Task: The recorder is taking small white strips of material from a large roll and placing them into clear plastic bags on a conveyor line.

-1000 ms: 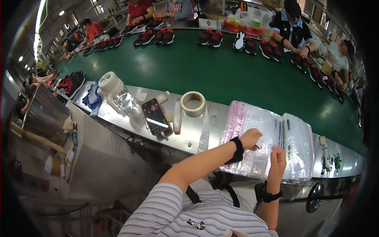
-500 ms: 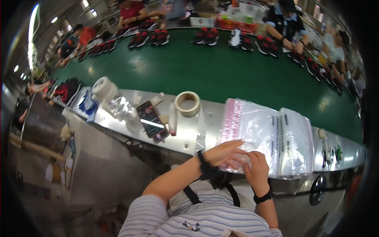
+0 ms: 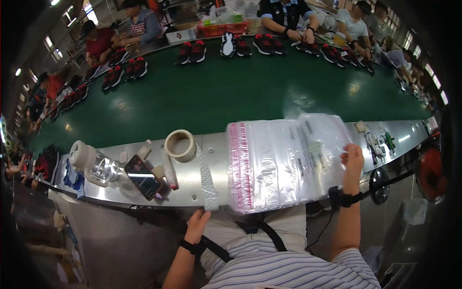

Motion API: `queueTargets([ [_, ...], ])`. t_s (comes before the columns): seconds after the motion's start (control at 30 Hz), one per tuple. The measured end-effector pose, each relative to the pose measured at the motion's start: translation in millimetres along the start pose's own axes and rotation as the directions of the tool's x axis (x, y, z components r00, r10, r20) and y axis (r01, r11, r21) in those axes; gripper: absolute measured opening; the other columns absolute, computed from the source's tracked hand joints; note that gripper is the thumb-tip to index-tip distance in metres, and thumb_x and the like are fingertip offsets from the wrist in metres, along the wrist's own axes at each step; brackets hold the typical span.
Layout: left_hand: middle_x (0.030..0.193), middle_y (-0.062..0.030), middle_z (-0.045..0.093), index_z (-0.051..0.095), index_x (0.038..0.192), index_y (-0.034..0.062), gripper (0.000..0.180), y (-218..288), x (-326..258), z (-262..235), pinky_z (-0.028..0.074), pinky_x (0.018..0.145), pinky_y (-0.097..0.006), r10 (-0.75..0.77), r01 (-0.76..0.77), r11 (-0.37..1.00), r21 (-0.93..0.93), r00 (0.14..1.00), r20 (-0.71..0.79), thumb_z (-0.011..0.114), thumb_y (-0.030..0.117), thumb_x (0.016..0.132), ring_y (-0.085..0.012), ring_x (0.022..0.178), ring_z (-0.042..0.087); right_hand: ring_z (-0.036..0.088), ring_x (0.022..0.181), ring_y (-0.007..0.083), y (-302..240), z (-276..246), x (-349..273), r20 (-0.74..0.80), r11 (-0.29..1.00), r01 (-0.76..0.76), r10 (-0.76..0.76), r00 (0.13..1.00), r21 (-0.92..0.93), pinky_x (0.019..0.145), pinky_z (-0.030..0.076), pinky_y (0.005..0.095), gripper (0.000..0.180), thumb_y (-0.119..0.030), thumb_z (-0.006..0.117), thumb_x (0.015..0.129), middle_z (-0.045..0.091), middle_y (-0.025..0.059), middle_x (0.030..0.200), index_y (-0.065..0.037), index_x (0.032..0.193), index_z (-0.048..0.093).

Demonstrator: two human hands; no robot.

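My left hand (image 3: pixel 196 225) is at the near edge of the metal ledge, thumb and fingers pinched at the loose end of a tape strip (image 3: pixel 207 180). The strip runs down from a tape roll (image 3: pixel 180 145) lying on the ledge. To the right is a wide stack of clear plastic bags (image 3: pixel 274 166) with pink-red edges on the left. My right hand (image 3: pixel 352 158) is at the right side of the stack, its fingers curled on the edge of a clear bag (image 3: pixel 327 137). That bag is blurred, and its far end sticks out over the green belt.
A phone (image 3: pixel 143 178), a clear bottle (image 3: pixel 103 168) and a blue cloth (image 3: pixel 72 178) lie at left on the ledge. Small tools (image 3: pixel 375 144) are at right. Beyond, the green belt (image 3: pixel 202 96) carries black-and-red shoes (image 3: pixel 191 52), with several people working behind it.
My hands, together over the bags before, are now apart: the left went left to the tape end, the right to the bags' right edge. The whole view has swung, shifting the ledge leftward.
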State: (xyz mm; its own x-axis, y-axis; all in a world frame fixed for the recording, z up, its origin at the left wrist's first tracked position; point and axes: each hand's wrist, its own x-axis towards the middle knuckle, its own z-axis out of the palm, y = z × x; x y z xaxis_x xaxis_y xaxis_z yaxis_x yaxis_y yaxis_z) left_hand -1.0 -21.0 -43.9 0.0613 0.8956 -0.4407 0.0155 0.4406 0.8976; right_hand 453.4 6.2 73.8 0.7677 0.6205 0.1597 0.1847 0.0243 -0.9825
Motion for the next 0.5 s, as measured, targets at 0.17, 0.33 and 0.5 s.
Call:
queueTargets([
  [0.17,0.078,-0.0087,0.063,0.062,0.093,-0.003,0.023,-7.1,1.3,15.3,0.044,0.067,-0.03,0.221,-0.236,0.889,0.393,0.972,0.083,0.058,0.018,0.085,-0.014,0.072,0.056,0.052,0.069,0.0107,77.2,-138.8,23.2,-0.149,0.916,-0.197,0.153,0.977,-0.351,0.059,0.039,0.0228,0.016,-0.017,0.05,0.087,0.055,0.0044,0.082,-0.002,0.087,0.055],
  [0.33,0.074,-0.0042,0.062,0.063,0.091,-0.0014,0.019,31.9,-19.0,32.4,0.043,0.059,-0.028,0.121,-0.156,0.953,0.258,0.982,0.145,0.054,0.015,0.087,-0.0121,0.068,0.056,0.052,0.079,0.0179,73.7,-101.8,-21.6,-0.162,0.696,0.256,-0.475,0.865,-0.671,0.071,0.042,0.0293,0.014,-0.007,0.048,0.088,0.052,0.0088,0.086,0.004,0.095,0.052],
  [0.5,0.087,-0.0031,0.06,0.057,0.104,0.0018,0.022,55.3,-24.1,55.7,0.044,0.057,-0.022,-0.069,0.172,0.898,-0.404,0.964,0.258,0.049,0.018,0.092,-0.0092,0.069,0.055,0.053,0.072,0.0103,-18.8,45.9,-129.9,0.629,0.949,0.269,-0.109,0.77,-0.164,0.062,0.044,0.0243,0.01,-0.001,0.052,0.085,0.056,0.0056,0.091,-0.001,0.093,0.056],
])
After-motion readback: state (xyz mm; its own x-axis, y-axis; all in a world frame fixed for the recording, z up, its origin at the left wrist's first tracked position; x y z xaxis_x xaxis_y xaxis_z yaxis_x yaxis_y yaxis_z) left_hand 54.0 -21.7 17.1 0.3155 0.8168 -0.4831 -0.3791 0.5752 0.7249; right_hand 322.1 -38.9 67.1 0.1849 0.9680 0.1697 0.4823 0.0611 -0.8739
